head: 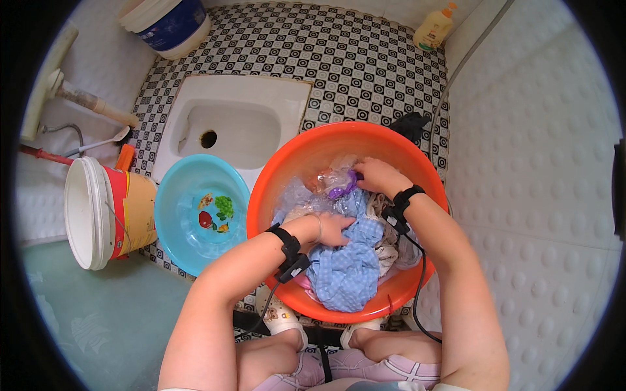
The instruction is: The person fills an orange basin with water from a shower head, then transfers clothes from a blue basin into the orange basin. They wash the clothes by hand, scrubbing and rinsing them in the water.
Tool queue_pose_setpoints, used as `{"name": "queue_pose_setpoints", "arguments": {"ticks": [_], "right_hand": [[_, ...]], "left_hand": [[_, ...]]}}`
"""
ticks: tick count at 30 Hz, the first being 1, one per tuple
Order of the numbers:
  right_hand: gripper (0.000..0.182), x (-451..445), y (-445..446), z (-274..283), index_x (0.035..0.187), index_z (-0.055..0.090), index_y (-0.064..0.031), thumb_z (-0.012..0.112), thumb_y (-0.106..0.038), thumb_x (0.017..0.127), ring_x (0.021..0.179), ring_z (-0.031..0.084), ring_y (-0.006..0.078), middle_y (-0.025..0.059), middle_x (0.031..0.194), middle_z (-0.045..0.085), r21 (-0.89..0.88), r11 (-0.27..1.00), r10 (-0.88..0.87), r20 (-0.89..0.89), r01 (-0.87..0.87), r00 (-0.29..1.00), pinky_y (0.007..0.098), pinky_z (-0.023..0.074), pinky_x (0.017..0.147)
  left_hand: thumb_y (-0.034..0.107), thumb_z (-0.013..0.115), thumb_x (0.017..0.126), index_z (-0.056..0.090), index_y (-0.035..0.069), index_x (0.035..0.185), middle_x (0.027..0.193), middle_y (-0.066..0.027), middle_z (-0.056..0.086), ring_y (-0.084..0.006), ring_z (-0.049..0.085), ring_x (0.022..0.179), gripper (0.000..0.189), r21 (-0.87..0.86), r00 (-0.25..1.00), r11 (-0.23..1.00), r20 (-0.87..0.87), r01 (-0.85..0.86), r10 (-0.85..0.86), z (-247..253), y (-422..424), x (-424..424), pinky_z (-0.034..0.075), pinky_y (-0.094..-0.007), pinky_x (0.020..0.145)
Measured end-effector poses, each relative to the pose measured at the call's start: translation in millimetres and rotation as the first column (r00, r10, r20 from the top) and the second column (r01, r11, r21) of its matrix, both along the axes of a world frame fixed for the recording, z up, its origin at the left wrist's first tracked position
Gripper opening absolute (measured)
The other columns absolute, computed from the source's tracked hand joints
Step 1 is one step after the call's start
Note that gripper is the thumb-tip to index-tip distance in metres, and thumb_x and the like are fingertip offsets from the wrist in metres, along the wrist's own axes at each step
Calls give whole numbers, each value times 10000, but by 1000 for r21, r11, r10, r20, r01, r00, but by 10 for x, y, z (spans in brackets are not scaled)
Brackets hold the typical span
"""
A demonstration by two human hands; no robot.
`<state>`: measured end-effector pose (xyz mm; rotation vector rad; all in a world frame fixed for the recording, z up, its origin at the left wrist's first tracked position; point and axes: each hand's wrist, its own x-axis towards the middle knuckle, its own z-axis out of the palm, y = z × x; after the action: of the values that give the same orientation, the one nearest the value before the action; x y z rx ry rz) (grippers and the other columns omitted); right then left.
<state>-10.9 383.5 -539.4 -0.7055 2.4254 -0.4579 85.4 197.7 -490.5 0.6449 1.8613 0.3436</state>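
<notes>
A large orange plastic basin (264, 195) stands on the floor before me, with a heap of clothes inside. My left hand (332, 228) rests on blue checked cloth (347, 278) near the middle of the heap, its fingers spread. Farther back in the basin, my right hand (375, 175) touches a purple item (345, 185) beside clear plastic film (299, 194); whether its fingers grip anything cannot be told. Brownish and beige cloth (387, 244) lies to the right of the blue cloth. Black straps with small devices and cables are on both wrists.
Left of the orange basin is a light blue basin (171, 229) with printed fruit, beside a tipped bucket (132, 210). Behind lies a squat toilet (234, 127). A blue and white bucket (171, 29), a pump bottle (434, 28) and dark cloth (411, 126) are farther off.
</notes>
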Motion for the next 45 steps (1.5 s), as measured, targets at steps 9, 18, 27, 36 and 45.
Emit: {"name": "queue_pose_setpoints", "arguments": {"ticks": [9, 18, 27, 36, 45], "right_hand": [[361, 79, -589, 109, 1148, 599, -2, 627, -195, 844, 939, 662, 315, 204, 1045, 670, -581, 739, -154, 349, 342, 924, 406, 522, 827], [244, 199, -695, 605, 1063, 507, 11, 516, -164, 892, 912, 598, 460, 289, 979, 612, -576, 796, -228, 0, 187, 974, 487, 496, 819], [299, 129, -79, -174, 1150, 607, -21, 565, -159, 888, 1090, 579, 403, 212, 1176, 595, -393, 917, -25, -230, -69, 973, 455, 476, 949], [298, 71, -195, -288, 1087, 660, -17, 606, -122, 814, 932, 673, 312, 191, 1022, 696, 85, 994, -53, -131, 65, 990, 408, 527, 802], [146, 61, -576, 1023, 995, 564, -87, 471, -68, 884, 725, 496, 90, -49, 787, 523, -806, 498, 128, 432, 319, 893, 287, 451, 650]], "left_hand": [[534, 425, 979, 517, 153, 1183, 1073, -25, 588, -170, 583, 852, 442, -133, -260, -224, 574, -965, 777, -250, -255, -394, 496, -353, 772], [409, 465, 995, 596, 125, 1000, 776, -18, 595, -149, 588, 655, 313, 7, -257, -388, 738, -922, 624, -41, -415, -483, 499, -282, 599], [308, 621, 898, 481, 73, 1334, 1348, -267, 460, -391, 534, 1186, 514, 338, 447, 582, -400, -739, 800, -119, -405, -331, 429, -472, 1017], [278, 500, 938, 415, 100, 1445, 1352, -305, 500, -430, 445, 1307, 545, -62, 849, 869, -257, -491, 461, -426, -368, -287, 380, -456, 1084], [245, 619, 865, 545, 110, 1263, 1144, -190, 635, -384, 625, 1039, 427, 536, 552, 608, -284, -586, 784, -195, -498, -592, 481, -453, 932]]}}
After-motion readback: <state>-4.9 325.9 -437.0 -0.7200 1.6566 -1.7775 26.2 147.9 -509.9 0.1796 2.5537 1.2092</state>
